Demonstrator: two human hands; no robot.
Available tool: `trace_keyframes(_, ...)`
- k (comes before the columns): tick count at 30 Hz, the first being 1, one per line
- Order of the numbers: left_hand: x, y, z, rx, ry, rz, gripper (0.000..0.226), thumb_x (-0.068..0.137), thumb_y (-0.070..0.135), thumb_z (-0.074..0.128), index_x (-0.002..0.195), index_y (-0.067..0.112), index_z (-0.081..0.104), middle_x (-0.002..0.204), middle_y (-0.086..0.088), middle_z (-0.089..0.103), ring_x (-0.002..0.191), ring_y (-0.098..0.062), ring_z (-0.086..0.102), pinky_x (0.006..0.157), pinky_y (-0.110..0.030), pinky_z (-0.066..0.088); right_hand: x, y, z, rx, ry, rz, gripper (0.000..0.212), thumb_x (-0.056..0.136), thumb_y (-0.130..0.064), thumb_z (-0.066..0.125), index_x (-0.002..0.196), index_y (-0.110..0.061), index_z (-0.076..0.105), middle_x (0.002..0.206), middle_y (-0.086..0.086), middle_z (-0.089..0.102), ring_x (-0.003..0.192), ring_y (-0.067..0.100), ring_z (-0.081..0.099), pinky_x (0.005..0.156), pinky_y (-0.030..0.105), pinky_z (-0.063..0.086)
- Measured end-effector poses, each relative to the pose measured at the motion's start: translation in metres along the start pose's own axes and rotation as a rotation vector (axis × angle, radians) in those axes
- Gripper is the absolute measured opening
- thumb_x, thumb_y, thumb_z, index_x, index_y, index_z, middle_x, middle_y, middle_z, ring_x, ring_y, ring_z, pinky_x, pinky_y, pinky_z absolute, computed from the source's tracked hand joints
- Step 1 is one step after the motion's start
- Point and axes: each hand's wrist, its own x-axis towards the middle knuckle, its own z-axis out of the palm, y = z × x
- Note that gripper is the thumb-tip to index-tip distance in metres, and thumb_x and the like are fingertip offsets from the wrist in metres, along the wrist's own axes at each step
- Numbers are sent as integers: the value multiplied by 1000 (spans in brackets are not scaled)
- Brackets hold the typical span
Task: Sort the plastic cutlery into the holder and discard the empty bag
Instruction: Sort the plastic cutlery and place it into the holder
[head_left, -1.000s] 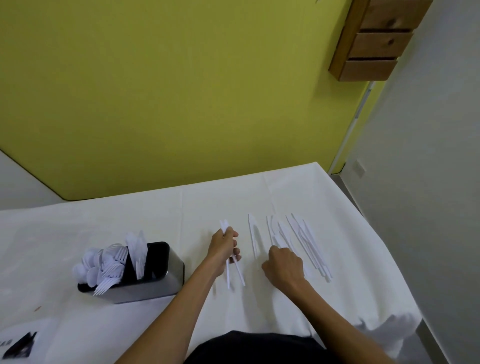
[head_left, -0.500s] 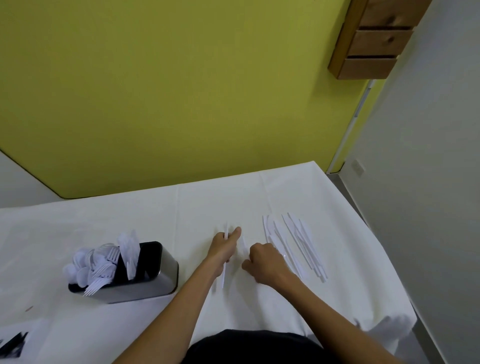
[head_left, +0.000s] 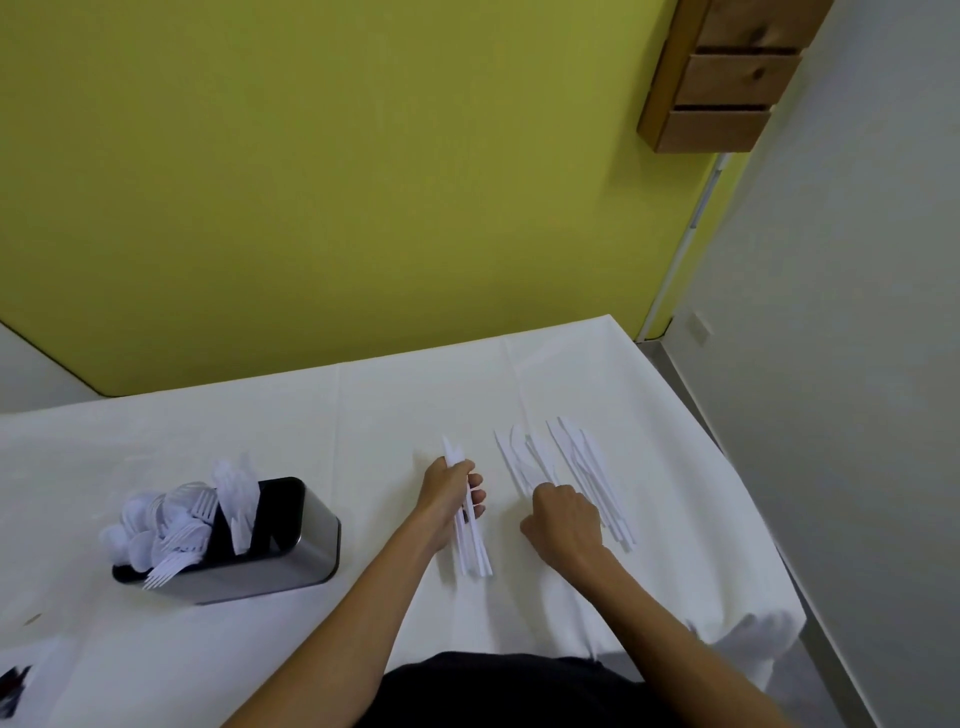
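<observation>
Loose knives (head_left: 597, 478) rightward (holder (head_left: 291, 551) well left)

My view: a white-clothed bench (head_left: 260, 426) set against a yellow-green wall (head_left: 363, 182); wooden drawer unit (head_left: 727, 78) mounted upper right; the grey wall (head_left: 857, 415) at right bears a socket (head_left: 701, 327).

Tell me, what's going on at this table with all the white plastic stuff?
A person is sorting white plastic cutlery. Their left hand grips a small bundle of knives. The right hand is curled over the loose knives lying on the white table; whether it has pinched one is unclear. The metal holder on the left already holds spoons and forks.
</observation>
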Motion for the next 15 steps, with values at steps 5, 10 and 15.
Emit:
trace_keyframes(5, 3, 4, 1, 119, 9, 59, 15, 98, 24, 53, 101, 9, 54, 80, -5, 53, 60, -17, 48, 57, -28, 47, 12, 8, -8, 275, -101, 25, 31, 76, -23, 66, 60, -13, 41, 52, -1, 50, 46, 16, 49, 47, 24, 37)
trace_keyframes(10, 0, 5, 14, 190, -61, 51, 35, 96, 46, 60, 108, 14, 62, 92, -1, 67, 76, -18, 60, 67, -31, 49, 0, 0, -15, 434, -151, -138, 27, 75, -20, 63, 70, 7, 63, 60, 20, 68, 54, 28, 69, 53, 37, 54)
trace_keyframes(15, 4, 7, 15, 179, -11, 112, 12, 99, 22, 54, 96, 12, 59, 79, -1, 61, 61, -15, 54, 54, -27, 41, -6, 22, -5, 442, -51, -66, 31, 90, -34, 64, 90, -3, 65, 82, 13, 72, 71, 24, 72, 63, 36, 55)
